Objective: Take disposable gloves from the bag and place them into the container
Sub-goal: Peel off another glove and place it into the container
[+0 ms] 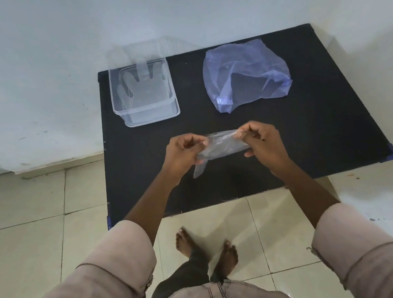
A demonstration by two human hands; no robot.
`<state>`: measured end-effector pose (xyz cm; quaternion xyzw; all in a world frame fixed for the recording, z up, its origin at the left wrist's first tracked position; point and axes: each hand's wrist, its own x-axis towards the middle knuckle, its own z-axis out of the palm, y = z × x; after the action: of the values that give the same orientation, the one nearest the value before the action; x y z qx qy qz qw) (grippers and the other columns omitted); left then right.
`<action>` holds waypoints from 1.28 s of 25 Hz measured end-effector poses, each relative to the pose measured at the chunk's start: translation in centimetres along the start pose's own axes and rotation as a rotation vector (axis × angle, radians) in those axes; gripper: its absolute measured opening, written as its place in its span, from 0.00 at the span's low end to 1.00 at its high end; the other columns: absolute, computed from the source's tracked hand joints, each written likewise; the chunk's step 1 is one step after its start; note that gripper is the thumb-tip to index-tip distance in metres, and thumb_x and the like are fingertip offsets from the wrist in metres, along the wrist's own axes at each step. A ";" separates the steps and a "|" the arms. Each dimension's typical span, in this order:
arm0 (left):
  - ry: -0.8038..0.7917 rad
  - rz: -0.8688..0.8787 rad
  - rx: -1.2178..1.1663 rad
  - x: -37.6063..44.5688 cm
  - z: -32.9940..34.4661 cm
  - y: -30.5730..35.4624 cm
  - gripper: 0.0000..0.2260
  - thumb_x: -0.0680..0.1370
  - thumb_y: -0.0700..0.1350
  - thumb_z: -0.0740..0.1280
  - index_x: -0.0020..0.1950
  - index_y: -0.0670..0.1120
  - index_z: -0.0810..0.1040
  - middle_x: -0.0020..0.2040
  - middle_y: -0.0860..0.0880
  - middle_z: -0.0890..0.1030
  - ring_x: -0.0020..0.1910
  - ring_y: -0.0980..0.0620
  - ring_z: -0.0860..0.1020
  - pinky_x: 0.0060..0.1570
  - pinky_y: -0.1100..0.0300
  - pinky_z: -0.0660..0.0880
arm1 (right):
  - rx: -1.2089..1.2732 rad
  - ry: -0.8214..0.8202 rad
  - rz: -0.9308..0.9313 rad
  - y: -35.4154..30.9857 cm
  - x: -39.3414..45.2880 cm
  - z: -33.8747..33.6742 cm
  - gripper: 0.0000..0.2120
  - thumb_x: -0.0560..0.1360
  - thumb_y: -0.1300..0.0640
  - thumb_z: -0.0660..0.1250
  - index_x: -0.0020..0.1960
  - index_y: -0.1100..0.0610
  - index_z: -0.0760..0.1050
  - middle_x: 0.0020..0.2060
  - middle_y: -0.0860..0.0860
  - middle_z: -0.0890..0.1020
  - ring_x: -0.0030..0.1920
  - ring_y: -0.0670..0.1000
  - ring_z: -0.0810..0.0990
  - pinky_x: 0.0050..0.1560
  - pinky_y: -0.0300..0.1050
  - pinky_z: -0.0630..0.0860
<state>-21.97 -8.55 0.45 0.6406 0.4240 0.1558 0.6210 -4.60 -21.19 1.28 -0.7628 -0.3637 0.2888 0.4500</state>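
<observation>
Stretching between both hands, a clear disposable glove (220, 145) hangs in the air just above the near half of the black worktop (313, 118). The left hand (182, 153) pinches the glove's left end, its fingers (198, 141) closed together on the thin film, and the right hand (260, 139) pinches the right end in the same way, fingers (244, 131) clamped on the plastic. The glove lies roughly level between them, crumpled and folded on itself, with one loose part drooping below the left hand toward the worktop.

Farther back on the left stands a clear plastic container (146, 110), open at the top, with its near edge well apart from the hands. Inside it lies another transparent glove (140, 85), spread flat with its digits pointing toward the far wall. To the right of the container, near the worktop's back edge, a blue translucent bag (245, 70) lies slack and rumpled, its mouth gaping toward the near side; whether anything is in it cannot be told.

The worktop stands against a pale wall (24, 59), on a floor of light tiles (25, 238). Both forearms come out of rolled-up pale sleeves (107, 277), and two bare feet (205, 249) stand on the tiles just short of the worktop's near edge.
</observation>
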 end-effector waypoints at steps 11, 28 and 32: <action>-0.043 0.106 -0.148 0.1 -1.6 6.1 0.06 0.79 0.44 0.66 0.49 0.43 0.81 0.48 0.41 0.85 0.47 0.46 0.85 0.47 0.53 0.82 | 0.237 -0.054 0.022 -7.7 2.2 -2.7 0.07 0.78 0.58 0.65 0.43 0.55 0.79 0.44 0.52 0.86 0.47 0.50 0.85 0.39 0.44 0.81; -0.020 0.122 -0.183 9.6 -16.2 10.4 0.08 0.80 0.44 0.65 0.50 0.41 0.81 0.45 0.44 0.85 0.44 0.49 0.85 0.48 0.56 0.82 | 0.297 -0.108 0.070 -17.0 15.4 6.6 0.07 0.76 0.63 0.64 0.40 0.57 0.76 0.43 0.60 0.84 0.39 0.54 0.84 0.38 0.44 0.80; 0.057 0.078 -0.162 14.1 -19.4 11.5 0.09 0.80 0.41 0.65 0.52 0.36 0.80 0.46 0.42 0.85 0.43 0.48 0.85 0.45 0.58 0.82 | 0.269 -0.096 0.075 -18.9 20.8 9.7 0.09 0.76 0.65 0.62 0.38 0.57 0.74 0.35 0.55 0.83 0.34 0.51 0.82 0.40 0.45 0.79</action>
<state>-23.72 16.22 10.04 0.5995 0.4025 0.2319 0.6518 -5.78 6.60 11.74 -0.6937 -0.3142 0.3879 0.5192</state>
